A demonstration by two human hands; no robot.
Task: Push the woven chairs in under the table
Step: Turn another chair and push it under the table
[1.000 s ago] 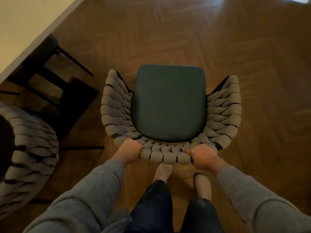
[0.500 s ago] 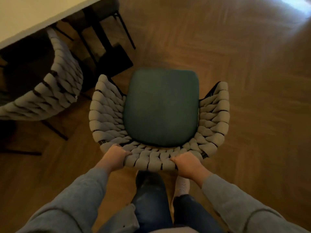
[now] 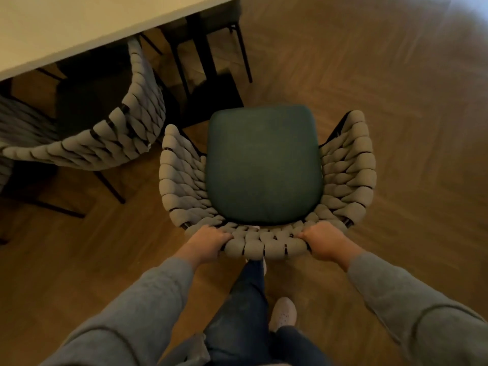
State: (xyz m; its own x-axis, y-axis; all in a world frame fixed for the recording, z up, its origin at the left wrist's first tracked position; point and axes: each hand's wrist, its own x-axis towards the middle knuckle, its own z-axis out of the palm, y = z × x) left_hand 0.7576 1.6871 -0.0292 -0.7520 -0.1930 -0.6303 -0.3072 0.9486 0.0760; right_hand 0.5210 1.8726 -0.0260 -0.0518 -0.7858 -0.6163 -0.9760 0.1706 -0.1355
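A woven chair (image 3: 264,165) with a grey braided back and a dark green seat cushion stands on the wooden floor right in front of me. My left hand (image 3: 204,243) grips the left part of its back rail and my right hand (image 3: 326,241) grips the right part. The pale table (image 3: 79,25) fills the upper left. A second woven chair (image 3: 105,138) sits at the left, its seat partly under the table edge. The held chair stands clear of the table, to the right of the second chair.
Black table legs and a dark base (image 3: 208,83) stand under the table's corner, just beyond the held chair's seat. Another dark chair (image 3: 216,14) is tucked at the table's end. Herringbone wood floor (image 3: 396,101) spreads to the right. My legs and one shoe (image 3: 282,313) are below.
The chair and I have moved closer to the table; the table, its legs and the second woven chair now fill more of the upper left. Both hands keep their grip on the back.
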